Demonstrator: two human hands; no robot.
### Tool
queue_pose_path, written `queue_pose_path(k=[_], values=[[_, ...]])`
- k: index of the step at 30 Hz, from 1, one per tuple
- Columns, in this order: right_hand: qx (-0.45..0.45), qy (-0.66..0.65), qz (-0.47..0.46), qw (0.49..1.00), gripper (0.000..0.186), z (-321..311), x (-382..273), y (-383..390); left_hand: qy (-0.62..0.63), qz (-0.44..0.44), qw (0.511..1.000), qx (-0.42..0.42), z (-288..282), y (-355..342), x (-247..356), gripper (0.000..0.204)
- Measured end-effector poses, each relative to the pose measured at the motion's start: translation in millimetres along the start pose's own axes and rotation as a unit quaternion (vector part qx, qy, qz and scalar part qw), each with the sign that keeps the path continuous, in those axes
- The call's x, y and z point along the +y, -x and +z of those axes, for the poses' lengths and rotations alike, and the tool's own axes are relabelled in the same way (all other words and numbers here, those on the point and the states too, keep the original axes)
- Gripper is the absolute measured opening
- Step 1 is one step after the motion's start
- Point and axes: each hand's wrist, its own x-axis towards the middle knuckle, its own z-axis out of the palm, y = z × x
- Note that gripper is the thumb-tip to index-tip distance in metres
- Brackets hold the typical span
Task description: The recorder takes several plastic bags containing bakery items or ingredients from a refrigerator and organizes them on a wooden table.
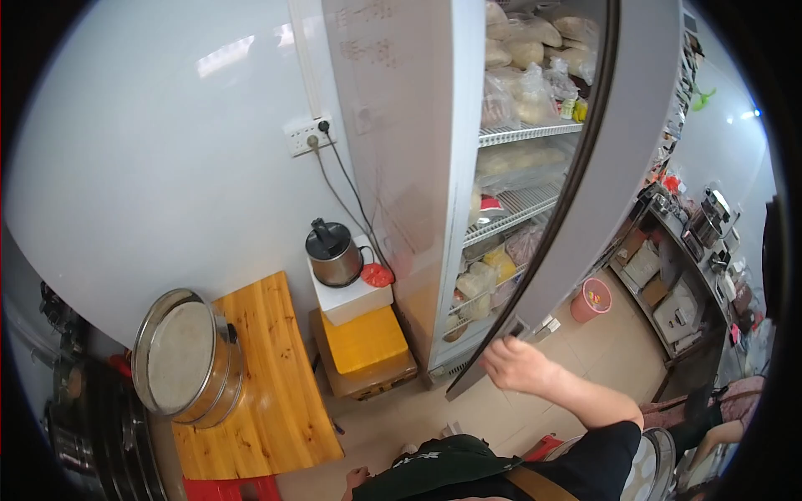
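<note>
A tall refrigerator stands in front of me with its grey door (576, 225) swung partway out. My right hand (511, 365) is at the door's edge near a small dark recess, its fingers curled on it. Bags of pale food (535, 92) fill the upper shelf, and more bagged packs (478, 280) lie on the lower wire shelves (518, 213). My left hand (357, 478) hangs low beside my dark apron, mostly cut off by my body. Its fingers are too small and hidden to read.
On the left, a large round steamer (200, 409) sits on a wooden table (280, 392). A steel kettle (336, 263) stands on a white box (355, 305) above a yellow-topped box (365, 342). At right are a pink bin (590, 301), a cluttered counter (697, 267) and another person's arm (718, 434).
</note>
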Motion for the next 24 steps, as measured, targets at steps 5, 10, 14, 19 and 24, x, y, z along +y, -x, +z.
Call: queue_pose_path(k=[5,10,14,19,24], values=[[0.119,0.022,0.038,0.992,0.015,-12.0,-16.8,40.5,-0.181,-0.026,0.982,-0.050,25.3,-13.6,44.0,0.037],[0.141,0.069,0.088,0.984,0.017,-16.1,-34.9,81.0,-0.234,0.050,0.967,-0.086,34.8,-14.4,84.1,0.035],[0.156,0.087,0.155,0.972,0.015,-28.3,-49.0,114.0,-0.230,0.031,0.970,-0.067,41.7,-8.1,102.7,0.032],[0.166,0.108,0.283,0.939,0.011,-41.6,-73.5,151.8,-0.294,0.086,0.949,-0.076,44.0,-7.5,108.4,0.031],[0.164,0.140,0.375,0.902,0.008,-51.6,-85.4,185.3,-0.445,0.209,0.860,-0.134,55.2,-8.8,117.9,0.030]])
